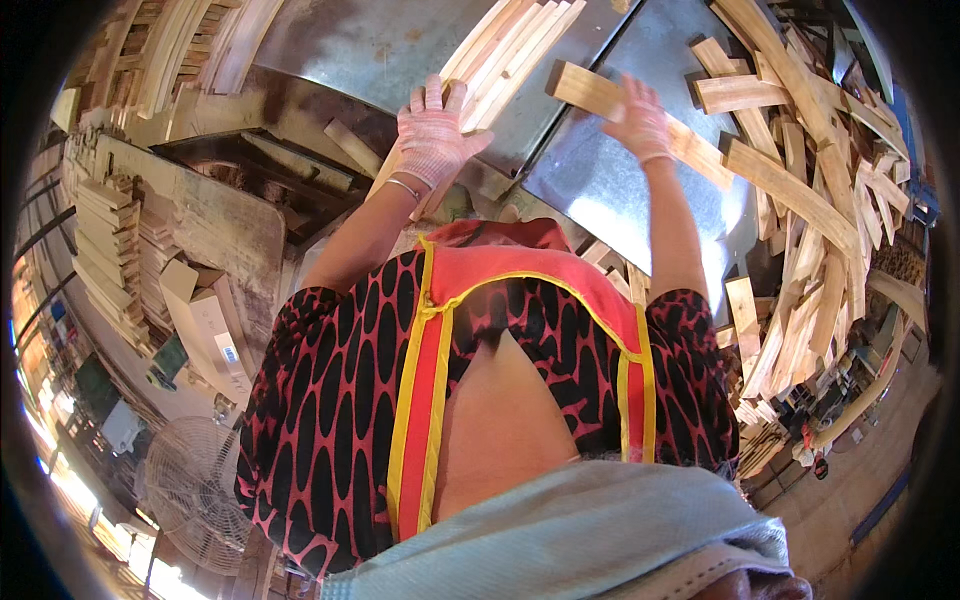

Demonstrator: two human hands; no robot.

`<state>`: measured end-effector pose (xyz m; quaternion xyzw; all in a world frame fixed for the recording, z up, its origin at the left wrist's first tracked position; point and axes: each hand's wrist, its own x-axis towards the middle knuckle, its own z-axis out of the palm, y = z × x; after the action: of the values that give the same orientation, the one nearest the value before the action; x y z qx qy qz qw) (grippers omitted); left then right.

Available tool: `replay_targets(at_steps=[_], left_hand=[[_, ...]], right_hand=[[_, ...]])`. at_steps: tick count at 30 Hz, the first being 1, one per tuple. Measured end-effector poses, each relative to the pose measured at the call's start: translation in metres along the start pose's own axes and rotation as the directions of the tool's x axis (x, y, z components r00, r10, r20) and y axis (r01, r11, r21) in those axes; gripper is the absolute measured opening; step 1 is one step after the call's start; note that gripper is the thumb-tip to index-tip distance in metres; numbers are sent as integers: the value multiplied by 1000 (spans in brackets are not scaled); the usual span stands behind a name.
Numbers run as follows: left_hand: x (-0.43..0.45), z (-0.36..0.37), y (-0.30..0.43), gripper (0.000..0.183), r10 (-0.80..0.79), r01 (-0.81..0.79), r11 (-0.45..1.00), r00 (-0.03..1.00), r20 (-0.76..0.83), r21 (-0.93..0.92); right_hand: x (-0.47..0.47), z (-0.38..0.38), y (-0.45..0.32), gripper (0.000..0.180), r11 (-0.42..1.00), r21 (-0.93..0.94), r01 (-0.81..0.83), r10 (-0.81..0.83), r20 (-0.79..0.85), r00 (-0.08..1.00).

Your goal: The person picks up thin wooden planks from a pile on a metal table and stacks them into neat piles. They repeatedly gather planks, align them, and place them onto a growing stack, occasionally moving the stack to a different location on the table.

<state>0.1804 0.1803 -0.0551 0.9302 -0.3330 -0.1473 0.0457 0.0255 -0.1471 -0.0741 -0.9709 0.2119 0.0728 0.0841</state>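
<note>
In the head view my left hand [433, 135], in a pale knitted glove, lies spread at the left edge of several pale wooden strips [510, 64] set side by side on the metal tabletop [360, 45]. Gloved too, my right hand [641, 124] rests with its fingers pointing away on a single wooden board [697, 150]. That board lies slantwise across the dark gap between two metal surfaces. Its right end is near another board [791, 199] at the edge of a heap. The undersides of both hands are hidden.
A loose heap of wooden boards [832, 255] covers the right side. At the left are stacked wooden pieces [109, 262], an open cardboard box [206, 322], a dark open bin-like recess [262, 176] and a round fan [196, 487]. More stacked strips [169, 52] stand at the upper left.
</note>
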Motion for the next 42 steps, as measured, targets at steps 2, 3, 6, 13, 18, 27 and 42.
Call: replay_targets(at_steps=[2, 3, 6, 13, 18, 27, 42], left_hand=[[1, -2, 1, 95, -5, 6, 1000, 999, 36, -12], [2, -2, 2, 94, -16, 17, 1000, 999, 40, -13], [3, -5, 5, 92, -37, 36, 999, 999, 26, 21], [3, -6, 6, 95, -38, 38, 999, 998, 47, 6], [4, -3, 2, 94, -15, 10, 997, 998, -63, -80], [13, 21, 5, 110, 32, -25, 998, 994, -107, 60], [29, 12, -12, 110, -55, 49, 998, 991, 124, 45]], right_hand=[[-9, 0, 40, 112, 953, -241, -185, 240, 223, 945], [-8, 2, 55, 111, 966, -197, -166, 211, 238, 948], [-6, 4, 81, 105, 977, -71, -202, 214, 288, 933], [15, 15, 2, 64, 13, 924, -383, 303, 361, 882], [31, 79, -123, 91, 680, 701, -214, -103, 380, 919], [-60, 56, 156, 82, 270, 951, 148, 927, -298, 229], [-65, 92, -41, 39, 40, 885, -464, 310, 431, 848]])
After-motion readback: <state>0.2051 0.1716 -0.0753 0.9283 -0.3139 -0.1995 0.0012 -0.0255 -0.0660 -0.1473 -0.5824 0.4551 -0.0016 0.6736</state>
